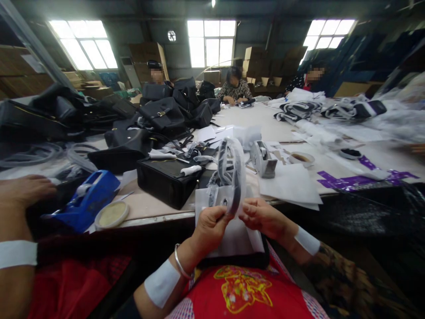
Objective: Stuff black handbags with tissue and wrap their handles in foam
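Note:
My left hand (210, 227) and my right hand (262, 218) are both closed on a black bag strap (232, 170) wrapped in white tissue paper, which arches up in front of me. The hands pinch its lower end over a black bag with white paper (235, 241) lying in my lap. Just beyond, on the table, sits a black boxy handbag (166, 179).
A blue tape dispenser (88, 199) and a round lid (112, 214) lie at the left; a grey tape dispenser (263, 158) and white paper sheets (288, 184) at the right. Black bags (159, 115) pile across the table. A neighbour's arm (20, 195) reaches in at left. Three people sit far off.

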`<state>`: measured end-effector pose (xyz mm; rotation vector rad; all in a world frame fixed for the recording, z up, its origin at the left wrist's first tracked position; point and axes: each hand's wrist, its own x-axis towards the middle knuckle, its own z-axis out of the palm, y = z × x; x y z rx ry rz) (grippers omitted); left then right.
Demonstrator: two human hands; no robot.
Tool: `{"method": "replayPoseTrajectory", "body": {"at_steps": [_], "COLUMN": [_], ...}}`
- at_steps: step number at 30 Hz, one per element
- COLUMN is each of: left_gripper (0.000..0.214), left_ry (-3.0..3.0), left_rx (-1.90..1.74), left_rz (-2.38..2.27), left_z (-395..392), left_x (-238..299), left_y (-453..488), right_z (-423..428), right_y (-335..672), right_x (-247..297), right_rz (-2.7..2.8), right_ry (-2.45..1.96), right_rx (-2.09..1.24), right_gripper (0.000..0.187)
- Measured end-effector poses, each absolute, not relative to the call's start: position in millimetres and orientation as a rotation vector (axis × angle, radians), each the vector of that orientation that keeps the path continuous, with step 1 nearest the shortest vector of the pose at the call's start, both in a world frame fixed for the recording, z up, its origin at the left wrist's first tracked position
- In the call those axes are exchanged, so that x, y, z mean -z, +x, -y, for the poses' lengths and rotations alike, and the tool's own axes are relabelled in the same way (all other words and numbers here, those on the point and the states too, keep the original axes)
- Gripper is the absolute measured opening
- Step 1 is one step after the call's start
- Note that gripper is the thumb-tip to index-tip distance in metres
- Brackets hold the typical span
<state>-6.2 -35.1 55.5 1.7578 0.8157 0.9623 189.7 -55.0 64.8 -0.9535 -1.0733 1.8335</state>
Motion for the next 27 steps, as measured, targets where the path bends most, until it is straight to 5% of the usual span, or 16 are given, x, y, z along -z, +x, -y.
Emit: {"method": "replayPoseTrajectory", "body": {"at_steps": [8, 16, 21, 27], "left_gripper": [0.025, 0.032, 0.028, 0.042], "left_ry": [2.105, 1.975, 1.574, 0.915], "left_rx": [-1.089, -1.072, -0.751, -0.686], "left_rz": [-0.693, -0.897, -0.810, -0.623], "left_z": [35.5, 41.0, 37.6, 26.3], "left_x": [-39.1, -33.2, -49.0, -60.6], "left_y": [-10.2, -0.4, -8.1, -12.9], "right_z": [57.1, 58.8, 62.0, 65.1], "right_y": [174.4, 160.1, 163.3, 169.2], "right_x": [-72.9, -74.8, -69.9, -59.7], "right_rz": [0.843, 1.307, 1.373, 2.014], "right_ry": [-1.025, -1.199, -1.162, -1.152], "right_rx": [-1.825, -1.265, -1.175, -0.428], "right_gripper": [0.048, 0.027, 0.021, 0.025]}}
